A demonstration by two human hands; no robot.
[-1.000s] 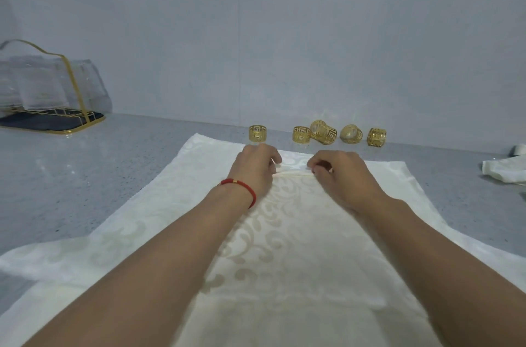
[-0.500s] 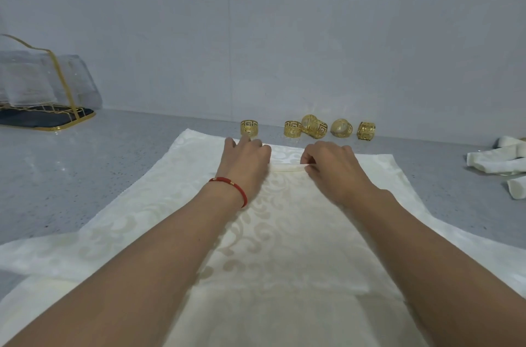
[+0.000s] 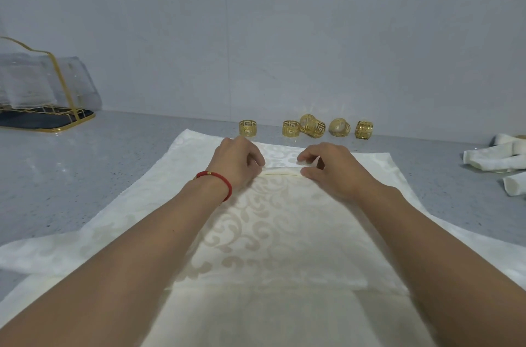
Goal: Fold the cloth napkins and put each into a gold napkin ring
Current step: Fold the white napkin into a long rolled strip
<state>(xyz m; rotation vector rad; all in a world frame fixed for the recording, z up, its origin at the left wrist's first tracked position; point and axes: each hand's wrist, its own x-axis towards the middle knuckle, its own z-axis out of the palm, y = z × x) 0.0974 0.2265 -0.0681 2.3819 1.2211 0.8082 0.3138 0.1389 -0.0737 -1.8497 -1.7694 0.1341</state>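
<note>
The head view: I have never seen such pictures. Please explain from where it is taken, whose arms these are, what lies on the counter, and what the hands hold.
There is no machine here. A camera worn on a person's head looks forward and down, so the two arms reaching in from below are that person's own.

On the grey counter lies a cream napkin, spread out. The left hand, with a red bracelet on its wrist, and the right hand each pinch a small raised fold near the napkin's far edge.

Behind it, by the wall, are five gold rings, all loose and untouched. At the right lie napkins already rolled. At the far left stands a gold wire rack.
</note>
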